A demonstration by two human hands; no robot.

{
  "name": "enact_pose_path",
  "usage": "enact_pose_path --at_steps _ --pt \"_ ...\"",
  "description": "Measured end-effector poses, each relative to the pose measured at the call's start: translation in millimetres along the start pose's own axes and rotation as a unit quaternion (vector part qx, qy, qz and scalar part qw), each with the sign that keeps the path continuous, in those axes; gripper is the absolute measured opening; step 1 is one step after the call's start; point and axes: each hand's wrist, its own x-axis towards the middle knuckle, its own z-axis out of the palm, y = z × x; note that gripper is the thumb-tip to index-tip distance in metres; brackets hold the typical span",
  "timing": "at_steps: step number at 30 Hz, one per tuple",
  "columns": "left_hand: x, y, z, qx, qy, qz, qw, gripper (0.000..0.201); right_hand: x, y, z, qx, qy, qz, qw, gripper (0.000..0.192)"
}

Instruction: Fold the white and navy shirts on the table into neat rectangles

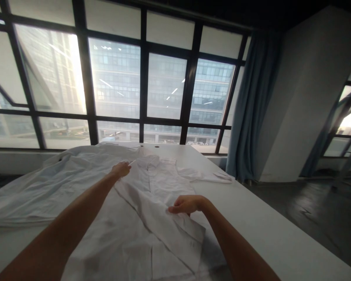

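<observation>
Big white table (pixel 269 226) takes up most of the view, with a white shirt (pixel 140 234) spread flat on it and a second white garment (pixel 32 187) bunched up out past the left hand. Left hand (pixel 121 169) is up by the collar, fingers pinched shut on the fabric there. Right hand (pixel 187 204) sits nearer, fingertips closed on the front panel edge.
</observation>
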Motion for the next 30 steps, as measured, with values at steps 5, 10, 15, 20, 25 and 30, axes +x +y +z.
enact_pose_path --at_steps 5,10,15,20,25,30 --pt "27 6 10.9 -0.032 -0.018 -0.037 0.999 0.045 9 12 3 0.022 0.054 -0.01 0.998 0.031" --pt "47 -4 14.5 -0.059 -0.001 -0.066 0.996 0.045 10 19 3 0.027 0.038 0.006 0.999 0.025" --pt "55 -11 14.2 -0.075 0.04 -0.09 0.992 0.052 7 23 0 -0.012 0.036 0.033 0.999 0.027" --pt "45 -3 23.8 -0.077 0.031 -0.071 0.994 0.047 4 22 -1 -0.068 0.029 0.102 0.992 0.027" --pt "33 8 23.2 -0.063 0.031 -0.039 0.997 0.055 -3 14 -1 -0.084 0.041 0.122 0.988 0.027" --pt "15 22 30.8 0.007 0.026 0.06 0.998 0.072 -13 1 1 -0.114 0.018 0.147 0.982 0.02"
